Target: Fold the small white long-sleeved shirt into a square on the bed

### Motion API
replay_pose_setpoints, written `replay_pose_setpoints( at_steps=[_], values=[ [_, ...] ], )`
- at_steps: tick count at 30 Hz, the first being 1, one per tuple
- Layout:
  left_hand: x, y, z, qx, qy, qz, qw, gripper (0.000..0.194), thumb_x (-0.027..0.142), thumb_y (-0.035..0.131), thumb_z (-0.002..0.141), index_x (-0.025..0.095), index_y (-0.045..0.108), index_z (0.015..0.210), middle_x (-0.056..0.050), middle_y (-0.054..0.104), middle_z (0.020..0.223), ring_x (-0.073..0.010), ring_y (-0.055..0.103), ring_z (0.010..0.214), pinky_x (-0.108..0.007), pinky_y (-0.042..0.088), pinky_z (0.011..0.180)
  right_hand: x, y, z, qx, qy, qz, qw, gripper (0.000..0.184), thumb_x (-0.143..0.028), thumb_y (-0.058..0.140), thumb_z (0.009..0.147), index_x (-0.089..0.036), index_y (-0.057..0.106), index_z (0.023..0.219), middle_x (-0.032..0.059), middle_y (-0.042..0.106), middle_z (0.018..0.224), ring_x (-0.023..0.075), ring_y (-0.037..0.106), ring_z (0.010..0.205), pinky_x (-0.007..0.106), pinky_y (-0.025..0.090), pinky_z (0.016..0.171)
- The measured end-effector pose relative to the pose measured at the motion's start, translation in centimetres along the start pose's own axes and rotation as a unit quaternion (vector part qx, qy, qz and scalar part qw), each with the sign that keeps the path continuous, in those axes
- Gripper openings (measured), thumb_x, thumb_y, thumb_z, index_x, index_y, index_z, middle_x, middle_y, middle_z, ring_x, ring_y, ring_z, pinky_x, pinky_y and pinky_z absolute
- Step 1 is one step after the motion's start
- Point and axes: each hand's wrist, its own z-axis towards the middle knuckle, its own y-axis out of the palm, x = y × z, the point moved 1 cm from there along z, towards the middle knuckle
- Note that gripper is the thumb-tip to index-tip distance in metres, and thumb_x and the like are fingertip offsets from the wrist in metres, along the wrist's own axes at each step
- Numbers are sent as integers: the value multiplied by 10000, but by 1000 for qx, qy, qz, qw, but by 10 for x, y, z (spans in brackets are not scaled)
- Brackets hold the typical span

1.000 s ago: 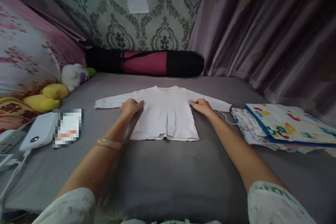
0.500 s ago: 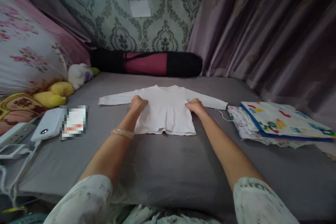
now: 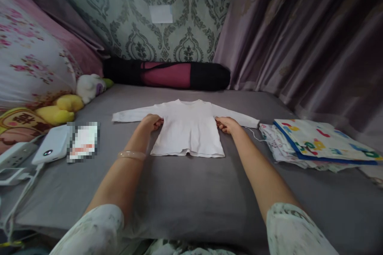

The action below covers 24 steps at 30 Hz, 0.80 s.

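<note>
A small white long-sleeved shirt [image 3: 187, 127] lies flat on the grey bed sheet [image 3: 185, 191], sleeves spread out to both sides, hem toward me. My left hand [image 3: 152, 121] rests on the shirt's left side just under the sleeve, fingers curled onto the fabric. At the right armpit edge my right hand [image 3: 226, 124] does the same, fingers bent on the cloth. Whether either hand pinches the fabric or only presses it is unclear. A pale bangle sits on my left wrist.
A stack of folded printed cloths [image 3: 317, 141] lies at the right. A white power bank [image 3: 49, 149], a power strip [image 3: 13, 155] and cables sit at the left, with yellow and white plush toys [image 3: 68, 103] behind. A black-and-pink roll bag [image 3: 167, 73] lines the wall.
Both hands slid outward from the shirt's body to its side edges below the sleeves. The view shifted slightly; the shirt itself stays flat.
</note>
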Motion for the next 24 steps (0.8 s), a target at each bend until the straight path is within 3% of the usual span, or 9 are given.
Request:
replay_pose_setpoints(
  at_steps=[4,9,20,24],
  values=[
    [-3,-5,-2,-64,-51,-63,995,208,253,619,791,207,541,603,-9,549,541,-102,463,424,-245,336,438,-1,-1,-1,-43,18,13,999,294,-260,571,929,-179,448,674,-82,412,467,-5,237,315,120,86,312],
    [-7,-6,0,-102,-88,-122,983,301,270,608,846,205,471,585,50,396,463,-66,331,366,-216,267,406,-2,-2,-4,-68,20,22,997,307,-249,479,978,-182,430,682,-79,415,470,-7,219,313,116,83,306],
    [-10,-4,0,-119,-112,-203,965,376,218,565,905,198,360,591,95,286,441,-29,225,358,-158,174,383,0,-2,-7,-52,6,32,998,327,-262,571,935,-181,423,655,-93,386,467,-1,192,328,135,67,316],
    [-8,-5,-4,-110,-105,-206,967,398,206,628,858,191,368,556,88,319,425,-26,235,362,-159,192,384,3,0,-6,-13,-42,-20,999,317,-267,660,868,-173,459,641,-84,424,478,4,224,341,151,106,329]
  ],
)
